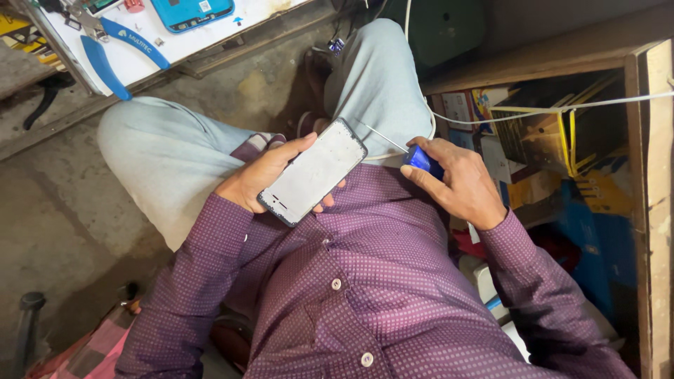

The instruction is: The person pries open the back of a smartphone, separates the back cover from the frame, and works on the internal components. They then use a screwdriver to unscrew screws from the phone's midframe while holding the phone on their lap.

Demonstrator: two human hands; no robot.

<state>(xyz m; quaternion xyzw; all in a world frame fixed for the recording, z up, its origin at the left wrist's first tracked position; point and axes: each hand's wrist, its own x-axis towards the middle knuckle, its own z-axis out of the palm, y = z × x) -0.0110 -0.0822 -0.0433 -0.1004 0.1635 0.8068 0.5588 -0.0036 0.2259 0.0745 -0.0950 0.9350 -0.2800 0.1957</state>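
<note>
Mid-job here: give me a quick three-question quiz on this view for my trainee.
1. True or false: the left hand holds the phone frame over the lap.
2. Which tool does the right hand grip? A) blue-handled screwdriver B) hammer C) paintbrush
3. Fill in: the screwdriver's thin shaft points toward the ___ of the phone frame.

Key
1. True.
2. A.
3. Top corner; whether the tip touches it cannot be told.

Bonus note: blue-handled pliers lie on the white work board beyond the knees.
</note>
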